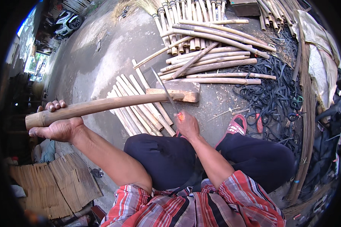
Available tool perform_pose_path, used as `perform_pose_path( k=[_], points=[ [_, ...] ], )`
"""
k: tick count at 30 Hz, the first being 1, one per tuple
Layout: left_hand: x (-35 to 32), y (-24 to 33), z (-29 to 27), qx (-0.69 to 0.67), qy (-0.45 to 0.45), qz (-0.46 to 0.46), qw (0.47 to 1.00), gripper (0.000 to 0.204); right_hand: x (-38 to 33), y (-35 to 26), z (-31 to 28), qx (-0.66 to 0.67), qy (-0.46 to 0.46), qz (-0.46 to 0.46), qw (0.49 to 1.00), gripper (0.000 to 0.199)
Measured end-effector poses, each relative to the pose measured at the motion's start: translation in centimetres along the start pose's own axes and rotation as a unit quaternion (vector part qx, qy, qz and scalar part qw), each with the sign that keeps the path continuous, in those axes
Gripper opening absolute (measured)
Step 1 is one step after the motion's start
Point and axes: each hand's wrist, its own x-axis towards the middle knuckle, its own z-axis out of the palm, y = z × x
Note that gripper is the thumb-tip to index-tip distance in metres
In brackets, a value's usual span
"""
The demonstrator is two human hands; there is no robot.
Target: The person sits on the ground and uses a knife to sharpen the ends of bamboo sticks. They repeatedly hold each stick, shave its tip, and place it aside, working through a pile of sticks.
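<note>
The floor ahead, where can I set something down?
The widest bare floor lies between the white motorcycle and the row of bamboo sticks. A smaller patch, with slivers, lies between the wooden block and black strips, beyond the pink shoe. It's crowded near the block, where held pole and blade cross, and along the stacked bamboo poles.

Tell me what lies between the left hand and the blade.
A pole runs from the left hand past the blade, above other poles, in the head view.
</note>
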Motion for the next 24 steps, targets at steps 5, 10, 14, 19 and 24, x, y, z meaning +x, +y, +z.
perform_pose_path(
  k=[5, 10, 14, 19, 24],
  points=[
    [0.4, -0.1, 0.0, 0.042, 0.011, 0.02, 0.999, 0.08, 0.2, -0.3, -0.4, -0.002, 0.004, 0.049, 0.999, 0.033],
    [0.1, 0.3, 0.0, 0.034, 0.013, 0.021, 0.999, 0.083, 0.1, -0.4, -1.1, 0.002, 0.001, 0.07, 0.998, 0.032],
    [0.0, 0.2, 0.0, 0.004, -0.046, 0.027, 0.999, 0.079, 0.5, -0.7, -0.3, 0.009, -0.026, -0.016, 1.0, 0.031],
    [0.8, 0.1, -0.4, -0.038, -0.057, -0.01, 0.998, 0.079, 0.4, 0.4, -0.2, -0.015, 0.003, 0.101, 0.995, 0.034],
    [1.4, -0.1, -1.2, -0.085, -0.104, -0.041, 0.99, 0.083, 0.2, 0.1, 0.3, 0.043, -0.001, -0.094, 0.995, 0.036]
  ],
)
